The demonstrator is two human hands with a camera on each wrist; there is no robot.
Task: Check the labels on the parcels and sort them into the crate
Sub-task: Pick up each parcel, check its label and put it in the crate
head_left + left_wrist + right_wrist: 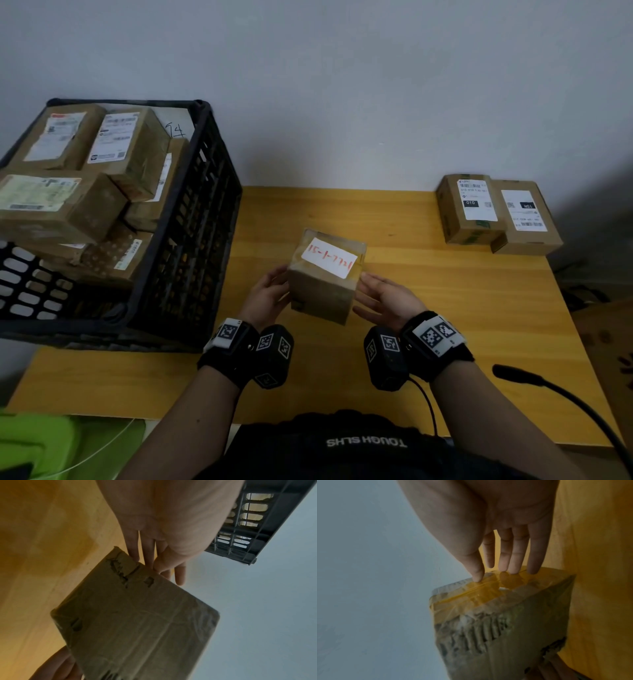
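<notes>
"010" on far parcel's label (476, 199)

Yellow wooden table (445, 308) set against pale grey wall (342, 85). Green bag-like item (51, 442), thin white cord across it, seen below table's near left corner. Black cable (565, 397) with thick dark end laid over table's near right part. Dark cables (582, 294) seen beyond table's right edge. Brown surface with dark marks (613, 342) seen right of table; kind cannot be told.
</notes>
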